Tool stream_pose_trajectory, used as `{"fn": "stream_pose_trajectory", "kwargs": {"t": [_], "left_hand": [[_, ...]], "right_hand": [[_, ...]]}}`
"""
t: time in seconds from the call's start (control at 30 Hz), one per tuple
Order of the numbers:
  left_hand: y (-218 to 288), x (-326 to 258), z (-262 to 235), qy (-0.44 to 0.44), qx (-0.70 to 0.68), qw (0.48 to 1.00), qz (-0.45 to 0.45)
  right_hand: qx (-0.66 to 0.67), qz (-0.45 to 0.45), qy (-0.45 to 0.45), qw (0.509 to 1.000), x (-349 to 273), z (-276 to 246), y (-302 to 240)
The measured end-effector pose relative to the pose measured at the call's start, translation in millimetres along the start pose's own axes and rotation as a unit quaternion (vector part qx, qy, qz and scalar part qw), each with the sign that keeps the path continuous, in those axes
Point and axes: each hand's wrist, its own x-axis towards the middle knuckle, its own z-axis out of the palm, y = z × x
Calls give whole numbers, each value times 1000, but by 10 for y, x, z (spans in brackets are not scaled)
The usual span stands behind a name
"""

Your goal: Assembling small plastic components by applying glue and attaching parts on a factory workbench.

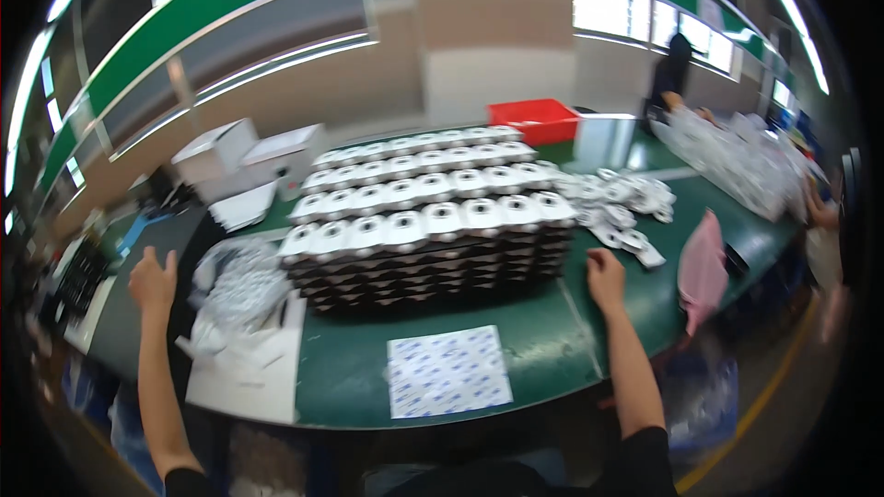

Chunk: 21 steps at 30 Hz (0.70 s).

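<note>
My left hand [153, 280] is raised over the dark grey surface at the left, thumb and fingers apart, holding nothing. Close by on its right lies a clear plastic bag [241, 290] of small pieces. My right hand [605, 278] is curled closed over the green table; whatever may be in it is hidden. It is just right of a tall stack of black trays [433, 267] carrying rows of white parts [405, 228] with round holes. Beyond that hand lies a loose pile of white parts [619, 201]. A white sheet with blue print [448, 373] lies flat in front of the stack.
White boxes [281, 149] stand at the back left, and a red bin [534, 120] at the back. To the right are a pink pouch [703, 267] and a large clear plastic bag [737, 161]. A co-worker [674, 74] is at the far right; another person's hand [818, 207] shows nearer.
</note>
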Motion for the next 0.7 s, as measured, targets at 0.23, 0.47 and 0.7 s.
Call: {"fn": "stream_pose_trajectory", "kwargs": {"t": [0.23, 0.47, 0.7], "left_hand": [[-403, -156, 206, -250, 43, 965, -59], [-554, -251, 414, -199, 131, 971, 6], [-702, -88, 403, -172, 179, 950, 188]], "right_hand": [[-26, -20, -15, 999, -39, -135, 159], [-20, -41, -38, 998, -7, -33, 200], [-35, -46, -44, 997, -23, -75, 115]]}}
